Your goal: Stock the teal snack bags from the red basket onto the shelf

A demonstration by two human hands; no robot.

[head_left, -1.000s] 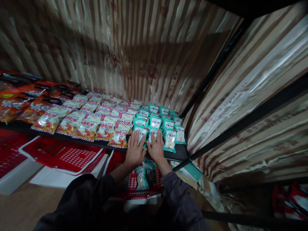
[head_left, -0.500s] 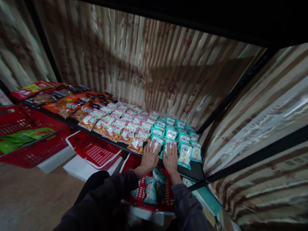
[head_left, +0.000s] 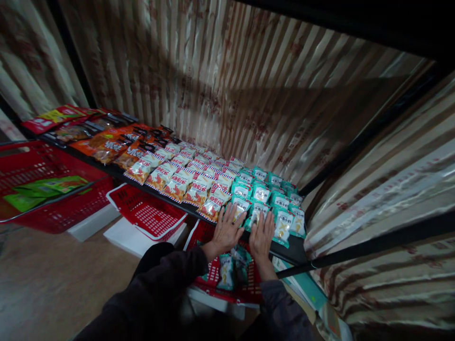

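Note:
My left hand [head_left: 227, 228] lies with its fingers spread over a teal-and-white snack bag [head_left: 241, 207] at the front of the shelf. Beside it, my right hand [head_left: 262, 236] rests, fingers stretched, on the lower part of another teal snack bag [head_left: 259, 211]. Neither hand grips anything. More teal bags stand in rows behind and to the right, one of them a front bag [head_left: 283, 226] just right of my right hand. White-and-orange snack bags [head_left: 212, 201] adjoin on the left. Below my wrists a red basket [head_left: 253, 282] holds several teal bags [head_left: 226, 271], partly covered by my arms.
Orange snack bags [head_left: 108, 148] and red packets [head_left: 53, 118] fill the shelf's left end. Another red basket [head_left: 149, 213] and a larger one with green packets [head_left: 46, 189] stand below. A striped curtain [head_left: 213, 85] hangs behind; a black pole [head_left: 377, 239] crosses at right.
The view has shifted, so the shelf sits slightly further right and higher. Both hands stay flat on the front teal bags, a little lower on them than before.

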